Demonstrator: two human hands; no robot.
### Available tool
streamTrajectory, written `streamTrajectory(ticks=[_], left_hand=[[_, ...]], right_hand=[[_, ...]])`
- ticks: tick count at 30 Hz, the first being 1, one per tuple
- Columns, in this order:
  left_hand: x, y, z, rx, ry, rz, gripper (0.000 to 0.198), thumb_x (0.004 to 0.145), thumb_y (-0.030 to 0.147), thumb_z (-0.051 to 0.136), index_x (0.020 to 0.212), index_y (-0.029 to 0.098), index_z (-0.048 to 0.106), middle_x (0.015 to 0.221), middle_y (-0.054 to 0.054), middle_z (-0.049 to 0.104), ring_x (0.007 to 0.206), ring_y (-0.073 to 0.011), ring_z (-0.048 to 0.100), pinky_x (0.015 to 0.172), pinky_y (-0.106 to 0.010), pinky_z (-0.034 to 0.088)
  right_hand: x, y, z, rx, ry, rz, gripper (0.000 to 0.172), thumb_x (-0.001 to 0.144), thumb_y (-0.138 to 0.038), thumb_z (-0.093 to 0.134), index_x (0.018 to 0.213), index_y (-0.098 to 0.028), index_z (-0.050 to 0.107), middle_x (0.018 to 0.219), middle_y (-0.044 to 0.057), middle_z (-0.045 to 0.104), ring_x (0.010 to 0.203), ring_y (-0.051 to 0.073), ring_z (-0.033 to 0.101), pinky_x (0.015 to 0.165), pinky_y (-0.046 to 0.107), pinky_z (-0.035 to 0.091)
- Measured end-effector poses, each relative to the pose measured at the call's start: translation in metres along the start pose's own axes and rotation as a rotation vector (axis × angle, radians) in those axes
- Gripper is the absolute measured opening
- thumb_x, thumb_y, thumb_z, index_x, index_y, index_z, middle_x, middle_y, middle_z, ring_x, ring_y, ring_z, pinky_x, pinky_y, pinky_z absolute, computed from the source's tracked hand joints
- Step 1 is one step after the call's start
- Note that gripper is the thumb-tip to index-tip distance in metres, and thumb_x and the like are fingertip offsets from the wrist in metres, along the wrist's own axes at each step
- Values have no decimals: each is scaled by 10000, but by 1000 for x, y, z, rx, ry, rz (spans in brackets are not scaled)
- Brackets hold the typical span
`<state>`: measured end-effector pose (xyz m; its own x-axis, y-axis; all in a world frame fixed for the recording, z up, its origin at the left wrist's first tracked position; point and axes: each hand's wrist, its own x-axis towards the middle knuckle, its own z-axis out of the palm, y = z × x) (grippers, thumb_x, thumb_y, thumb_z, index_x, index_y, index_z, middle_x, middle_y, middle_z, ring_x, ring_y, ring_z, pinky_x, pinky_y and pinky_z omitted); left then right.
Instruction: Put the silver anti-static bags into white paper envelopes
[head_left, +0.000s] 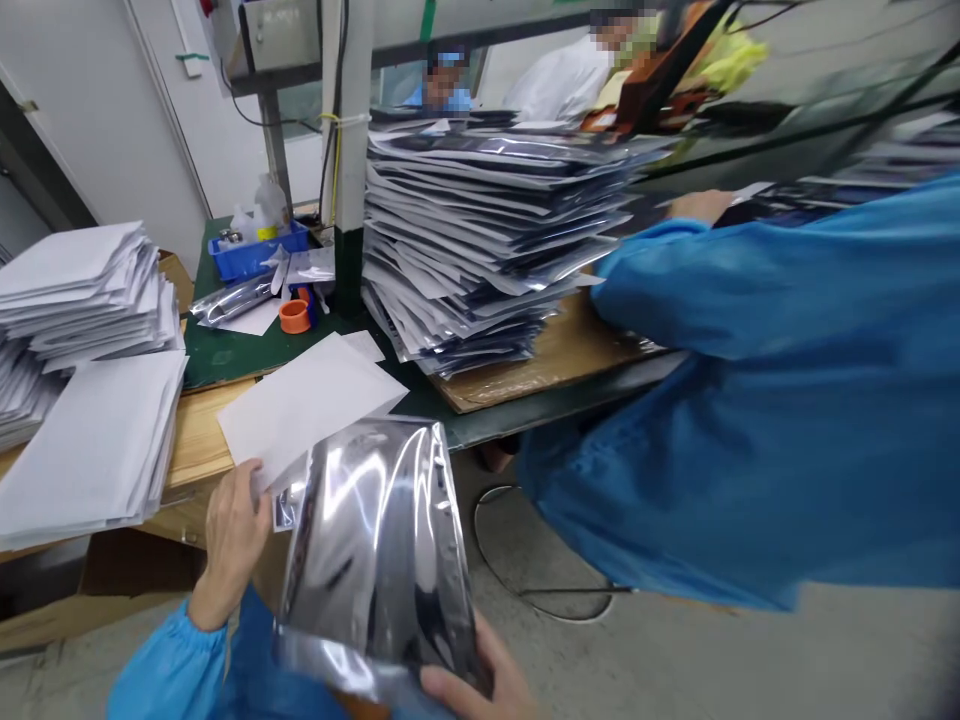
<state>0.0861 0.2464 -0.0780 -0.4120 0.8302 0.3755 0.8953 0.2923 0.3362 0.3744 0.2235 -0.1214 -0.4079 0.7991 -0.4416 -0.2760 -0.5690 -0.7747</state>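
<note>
My right hand [480, 680] grips the lower right corner of a shiny, dark silvery plastic bag [375, 540], thumb on top and fingers beneath. The bag is held flat in front of me, partly past the table edge. My left hand [234, 525] pinches the near edge of a white sheet of paper [315, 400] lying on the green table top [240, 355]. Between my left hand and the bag, a small piece with a dark and shiny surface [286, 508] shows in part; I cannot make out what it is.
A tall stack of paper and dark film bags [487, 240] stands on cardboard [555, 350]. White paper piles [82, 430] are at left. A blue tray [259, 250] and an orange tape roll [295, 316] sit behind. A co-worker's blue sleeve [675, 280] reaches in at right, above a stool [555, 610].
</note>
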Motion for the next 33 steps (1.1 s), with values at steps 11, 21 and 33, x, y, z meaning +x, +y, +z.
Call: streamTrajectory(ticks=[11, 21, 33], left_hand=[[-53, -1, -6, -138, -26, -194, 265, 915, 357, 462, 698, 206, 489, 667, 15, 504, 604, -156, 488, 588, -271, 357], [-93, 33, -9, -449, 81, -24, 210, 948, 188, 446, 753, 201, 525, 603, 53, 487, 523, -91, 460, 541, -188, 360], [-105, 27, -9, -1503, 148, -1190, 362, 833, 420, 654, 1091, 169, 613, 1049, -93, 695, 964, -227, 663, 802, -307, 565]], right_hand=[[48, 12, 39, 147, 102, -145, 573, 601, -382, 867, 1118, -280, 642, 1082, 26, 742, 1052, 219, 652, 918, 331, 510], [36, 14, 63, 224, 108, -110, 646, 631, -345, 853, 1206, -277, 569, 1143, 21, 723, 1093, 195, 649, 949, 299, 509], [-8, 88, 61, -63, -89, -66, 676, 654, -352, 840, 1239, -251, 516, 1104, 76, 759, 984, 241, 715, 858, 350, 585]])
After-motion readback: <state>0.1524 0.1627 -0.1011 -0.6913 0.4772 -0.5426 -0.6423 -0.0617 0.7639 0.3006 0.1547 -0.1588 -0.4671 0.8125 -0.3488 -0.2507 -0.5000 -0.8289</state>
